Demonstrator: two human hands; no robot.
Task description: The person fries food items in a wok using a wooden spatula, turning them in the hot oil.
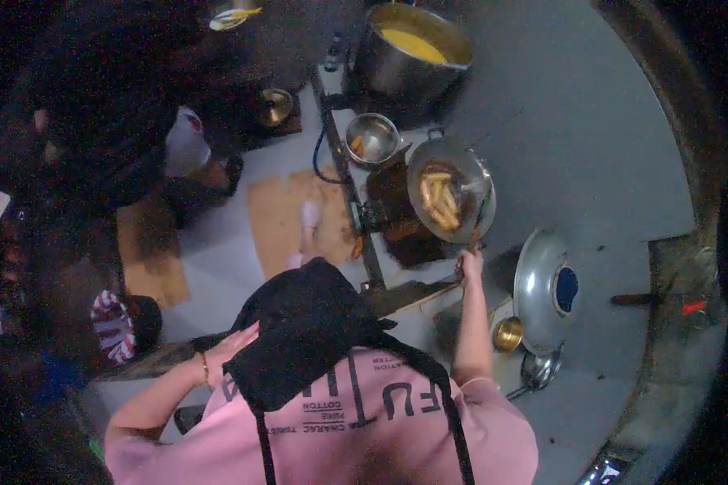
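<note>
My right hand (470, 265) is closed round the brown handle of a long-handled cooking utensil (477, 236). The utensil reaches up along the right side of a wok (420, 168), and its head is hard to make out. Several pale golden rolls (440, 202) lie together in the wok. At my waist, my left hand (233, 343) lies flat against the black apron (299, 331) over my pink shirt, fingers stretched out and partly hidden by the cloth.
A steel bowl (372, 120) with a few browned pieces stands beyond the wok, near a big pot (380, 69) of yellow liquid. At right are a large metal lid (534, 283) and a small brass-coloured bowl (508, 333). Cardboard (271, 214) covers part of the floor. Another person (121, 137) is at left.
</note>
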